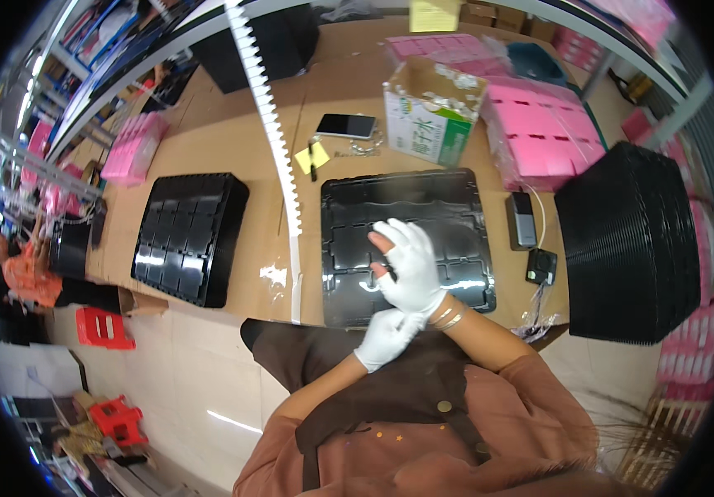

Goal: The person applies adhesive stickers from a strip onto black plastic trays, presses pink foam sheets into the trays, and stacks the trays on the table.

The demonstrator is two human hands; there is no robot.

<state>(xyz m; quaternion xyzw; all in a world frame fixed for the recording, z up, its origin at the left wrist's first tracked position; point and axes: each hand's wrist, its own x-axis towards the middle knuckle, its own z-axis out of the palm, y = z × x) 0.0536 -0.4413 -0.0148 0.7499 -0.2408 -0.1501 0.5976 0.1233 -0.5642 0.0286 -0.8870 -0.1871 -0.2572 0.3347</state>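
White gloves cover both of my hands. My right hand (411,263) is raised over a black plastic tray (406,199), its fingers stretched out and apart, with bare fingertips showing at the thumb and one finger. It holds nothing. At the right wrist, my left hand (387,338) is closed on the cuff of the right glove, near the tray's front edge. Bracelets (449,317) circle my right wrist just below the cuff. The tray lies flat on the cardboard-covered table (278,248), partly hidden by my right hand.
Black trays (187,236) are stacked at left, with a taller stack (628,244) at right. Behind are a phone (346,126), a pen (313,161) on yellow notes, an open carton (431,124) and pink wrapped packs (539,132). A toothed white strip (267,108) crosses the table. A person (34,273) stands far left.
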